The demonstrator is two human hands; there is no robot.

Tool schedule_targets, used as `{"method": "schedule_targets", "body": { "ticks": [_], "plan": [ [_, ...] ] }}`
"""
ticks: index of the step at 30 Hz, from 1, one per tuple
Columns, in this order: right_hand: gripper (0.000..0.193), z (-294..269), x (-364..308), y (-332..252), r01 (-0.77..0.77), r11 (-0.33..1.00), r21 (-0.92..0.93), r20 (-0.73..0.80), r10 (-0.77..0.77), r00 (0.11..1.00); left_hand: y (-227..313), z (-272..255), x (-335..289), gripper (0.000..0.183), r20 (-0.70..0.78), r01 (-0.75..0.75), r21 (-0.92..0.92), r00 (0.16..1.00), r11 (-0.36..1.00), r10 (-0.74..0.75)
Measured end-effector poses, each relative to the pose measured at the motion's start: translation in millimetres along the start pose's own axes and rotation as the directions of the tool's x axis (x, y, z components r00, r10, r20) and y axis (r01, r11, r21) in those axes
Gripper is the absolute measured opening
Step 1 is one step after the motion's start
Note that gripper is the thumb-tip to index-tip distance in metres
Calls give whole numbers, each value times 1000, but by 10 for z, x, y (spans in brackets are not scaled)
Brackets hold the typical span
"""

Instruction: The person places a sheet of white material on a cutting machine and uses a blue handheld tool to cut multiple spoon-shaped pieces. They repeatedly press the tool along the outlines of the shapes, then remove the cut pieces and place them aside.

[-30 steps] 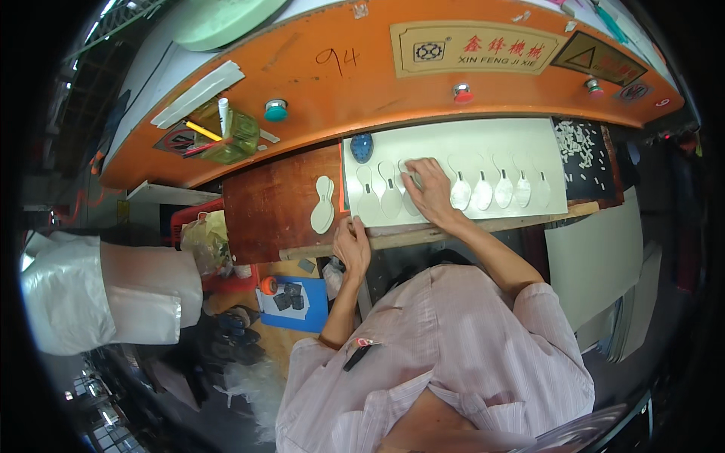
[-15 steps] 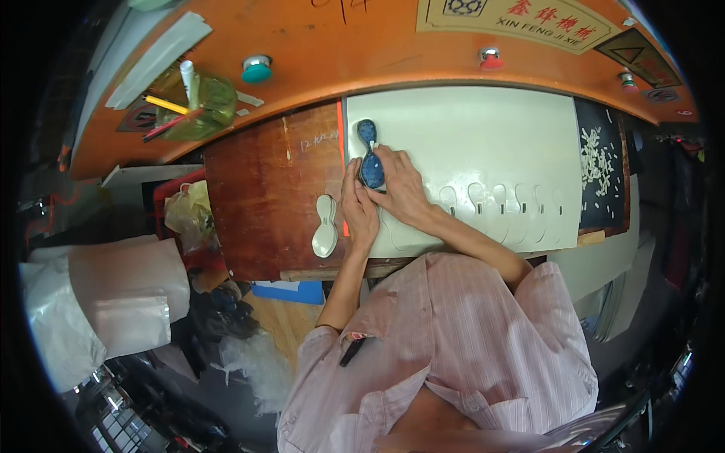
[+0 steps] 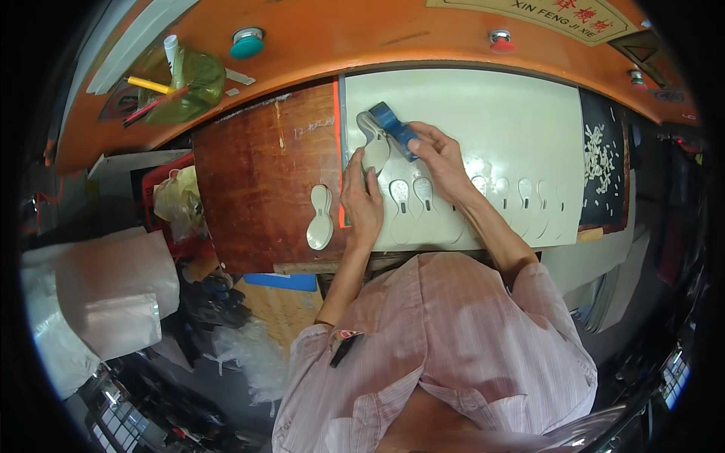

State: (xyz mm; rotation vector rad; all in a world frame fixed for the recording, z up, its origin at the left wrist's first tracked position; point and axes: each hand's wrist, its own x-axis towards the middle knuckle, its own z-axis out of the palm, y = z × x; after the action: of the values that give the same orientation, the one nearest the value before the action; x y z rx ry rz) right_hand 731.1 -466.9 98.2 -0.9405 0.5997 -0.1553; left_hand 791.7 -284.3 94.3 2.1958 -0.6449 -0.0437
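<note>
Blue metal, a cutting die point(image 3: 393, 130), lies on the pale sheet point(image 3: 483, 113) near its left edge, over a grey sole-shaped piece point(image 3: 375, 147). In the head view the right hand point(image 3: 442, 158) closes its fingers around the die, while the left hand point(image 3: 364, 204) presses flat, holding nothing. To do this well, the die probably needs to sit close beside the cut row point(image 3: 423, 195), flat, before the fingers leave.

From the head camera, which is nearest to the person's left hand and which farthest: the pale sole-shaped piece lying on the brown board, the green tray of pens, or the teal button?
Measured from the left hand:
1. Pale sole-shaped piece, just to its left on the brown board.
2. Green tray of pens, up and left on the orange ledge.
3. Teal button, farther up that ledge, though not by much.
</note>
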Motion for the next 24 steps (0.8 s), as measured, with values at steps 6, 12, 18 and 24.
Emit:
{"method": "schedule_targets", "body": {
  "ticks": [6, 12, 18, 24],
  "plan": [
    [71, 89, -55, 70, 231, 931, -285, 184, -183, 966, 26, 17, 94, 41, -64, -10, -108, 998, 994, 3],
    [70, 138, 10, 63, 198, 957, -211, 74, -186, 980, -30, 112, 351, 27, -127, -63, 78, 989, 995, 73],
    [74, -250, -127, -225, 294, 847, -443, -13, -334, 942, -62, 190, 340, 24, -151, -87, 117, 983, 989, 105],
    [74, -10, -131, 3, 436, 356, -827, 209, -525, 825, -39, 190, 349, 25, -162, -105, 144, 978, 984, 128]
  ]
}}
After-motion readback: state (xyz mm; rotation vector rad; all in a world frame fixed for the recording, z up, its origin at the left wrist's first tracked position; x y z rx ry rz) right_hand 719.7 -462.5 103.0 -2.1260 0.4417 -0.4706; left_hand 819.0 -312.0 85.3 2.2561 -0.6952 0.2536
